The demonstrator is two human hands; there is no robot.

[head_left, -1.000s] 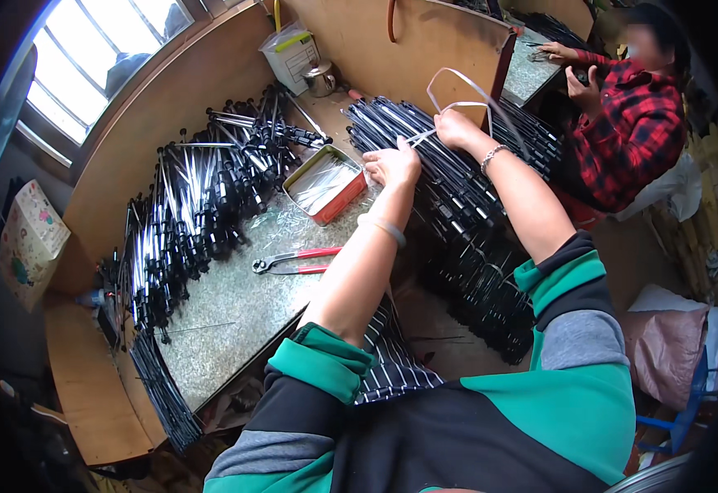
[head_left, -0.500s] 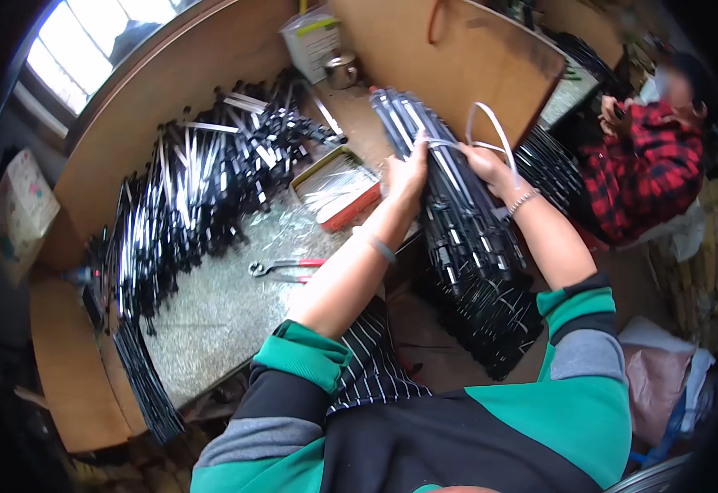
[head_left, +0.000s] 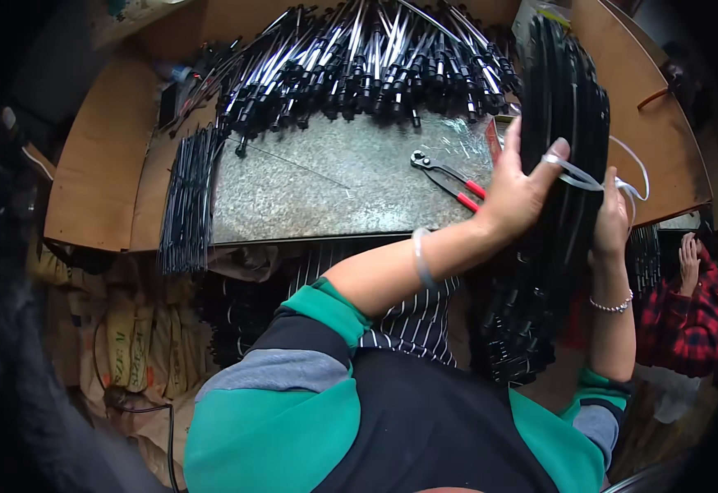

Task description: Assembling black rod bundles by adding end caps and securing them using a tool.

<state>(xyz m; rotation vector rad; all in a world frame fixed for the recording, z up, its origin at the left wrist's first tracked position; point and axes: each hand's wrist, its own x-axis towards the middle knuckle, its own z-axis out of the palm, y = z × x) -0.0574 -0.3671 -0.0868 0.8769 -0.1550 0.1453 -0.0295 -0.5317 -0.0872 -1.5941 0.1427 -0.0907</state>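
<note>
Upright in front of me, right of centre, stands a thick bundle of black rods [head_left: 568,99]. A thin white cable tie [head_left: 577,177] crosses its near side, and the loose end loops out to the right. My left hand [head_left: 511,193] grips the bundle's left side, its thumb pressed by the tie. On the other side my right hand [head_left: 612,222] is closed at the tie, fingertips against the rods; part of its grip is hidden. Pincers with red handles [head_left: 449,181] lie on the bench near my left wrist.
A large heap of black and silver rods [head_left: 367,66] covers the back of the grey bench top [head_left: 293,193]. Thin black rods [head_left: 186,197] lie at its left end. Wooden panels [head_left: 96,164] border the bench. A person in a red checked shirt [head_left: 688,316] sits at right.
My view has swung to the right, showing the bench straighter. The bundle is tilted more upright, with both hands still at it and the tie around it.
</note>
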